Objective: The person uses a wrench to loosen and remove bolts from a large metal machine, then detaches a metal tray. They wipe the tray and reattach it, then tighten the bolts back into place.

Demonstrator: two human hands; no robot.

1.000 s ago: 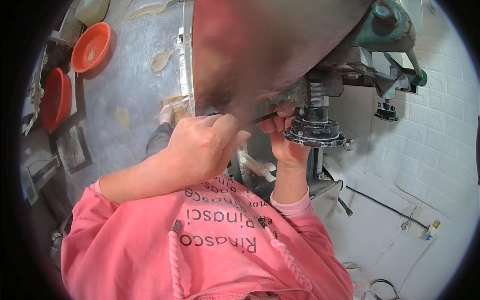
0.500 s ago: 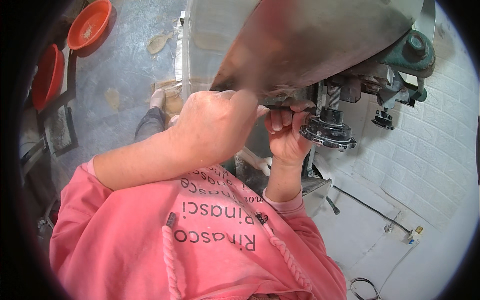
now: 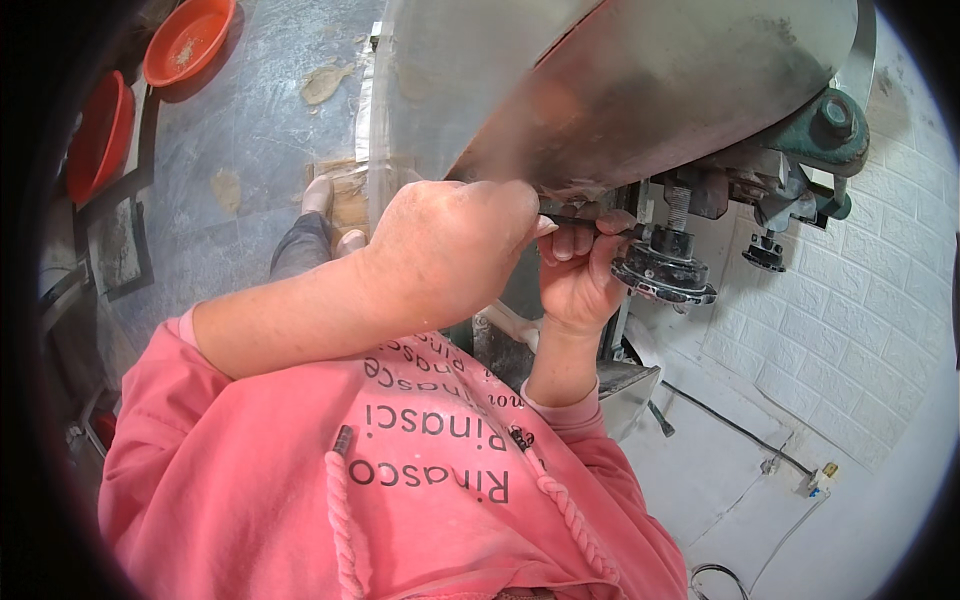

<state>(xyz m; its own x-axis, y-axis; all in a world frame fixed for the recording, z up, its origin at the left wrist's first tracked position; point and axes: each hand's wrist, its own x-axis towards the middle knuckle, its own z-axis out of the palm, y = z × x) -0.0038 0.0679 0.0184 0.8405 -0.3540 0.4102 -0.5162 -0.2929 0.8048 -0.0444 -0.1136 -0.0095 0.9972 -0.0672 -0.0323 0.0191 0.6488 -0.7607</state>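
My left hand (image 3: 455,245) is closed just below the large metal machine body (image 3: 680,80), its thumb tip beside a thin dark rod (image 3: 580,222). What its fingers hold is hidden behind the hand. My right hand (image 3: 578,285) is palm-up under that rod, fingers curled over it, beside a black knurled adjustment knob (image 3: 665,270) on a threaded post (image 3: 680,205). A green bracket with a bolt (image 3: 820,140) sits above, and a second, smaller black knob (image 3: 763,255) hangs farther right.
Two orange basins (image 3: 190,40) are at the upper left. A foot in dark trousers (image 3: 318,200) stands left of the machine on a grey, stained floor (image 3: 250,130). A white brick-pattern wall (image 3: 840,320) is at right, with a black cable (image 3: 740,430) below.
The view has shifted, so the machine and knobs sit farther right. My left hand has moved rightward along the rod, closer to my right hand, which still grips it.
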